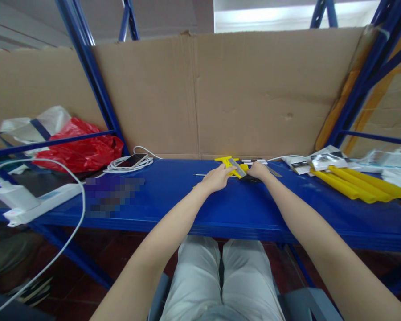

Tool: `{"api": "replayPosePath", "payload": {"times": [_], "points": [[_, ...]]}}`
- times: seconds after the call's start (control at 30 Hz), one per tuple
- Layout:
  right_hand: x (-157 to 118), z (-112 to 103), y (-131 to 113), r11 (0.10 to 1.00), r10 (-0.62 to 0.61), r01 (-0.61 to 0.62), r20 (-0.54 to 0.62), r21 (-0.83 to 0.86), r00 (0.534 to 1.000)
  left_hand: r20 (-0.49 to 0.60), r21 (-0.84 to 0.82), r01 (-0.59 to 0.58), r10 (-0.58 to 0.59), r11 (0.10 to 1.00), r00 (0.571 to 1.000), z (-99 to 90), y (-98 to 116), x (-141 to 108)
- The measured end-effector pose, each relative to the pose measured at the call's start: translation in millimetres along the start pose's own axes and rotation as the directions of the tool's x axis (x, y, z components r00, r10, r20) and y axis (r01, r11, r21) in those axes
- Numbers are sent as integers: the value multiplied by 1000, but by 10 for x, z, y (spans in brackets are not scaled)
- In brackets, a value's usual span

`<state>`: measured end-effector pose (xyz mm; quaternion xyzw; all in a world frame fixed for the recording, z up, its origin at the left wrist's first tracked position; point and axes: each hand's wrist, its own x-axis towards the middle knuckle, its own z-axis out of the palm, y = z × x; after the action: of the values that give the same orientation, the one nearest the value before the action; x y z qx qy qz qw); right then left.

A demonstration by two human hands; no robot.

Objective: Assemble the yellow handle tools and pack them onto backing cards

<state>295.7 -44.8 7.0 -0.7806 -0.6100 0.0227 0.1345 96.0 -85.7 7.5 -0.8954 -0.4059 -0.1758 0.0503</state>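
Near the back of the blue table, a yellow T-shaped plastic tool with a grey flat strip across it lies between my hands. My left hand is closed on the tool from the left, thumb and fingers at its yellow body. On the right, my right hand is closed beside a black flat piece that touches the yellow part; its fingertips are hidden. A thin grey blade-like strip lies just right of this hand.
Several yellow tubes and silvery packets lie at the right. To the left are a coiled white cable, a phone, a red plastic bag and a white power strip. Cardboard stands behind the table.
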Motion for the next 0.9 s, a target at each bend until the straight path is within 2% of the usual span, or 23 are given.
{"api": "replayPosePath", "payload": {"times": [0.13, 0.27, 0.4, 0.53, 0.7, 0.9], "points": [[-3, -43, 45, 999, 24, -23, -44, 28, 999, -1, 15, 6, -6, 1000, 1000, -9, 2, -2], [-39, -154, 106, 987, 39, -12, -168, 161, 985, -8, 19, 10, -10, 1000, 1000, -21, 9, -8], [-51, -261, 160, 954, 86, 18, -332, 298, 940, -3, 6, 16, -16, 1000, 1000, -37, 23, -18], [-36, -303, 194, 920, 82, 94, -421, 381, 904, -6, 9, 15, -15, 1000, 1000, -50, 34, -24], [-23, -259, 209, 912, 27, 157, -438, 378, 898, -5, -11, 19, -19, 1000, 1000, -61, 49, -27], [-4, -201, 245, 926, 18, 134, -397, 352, 918, -12, -33, 9, -9, 999, 1000, -52, 46, -21]]}}
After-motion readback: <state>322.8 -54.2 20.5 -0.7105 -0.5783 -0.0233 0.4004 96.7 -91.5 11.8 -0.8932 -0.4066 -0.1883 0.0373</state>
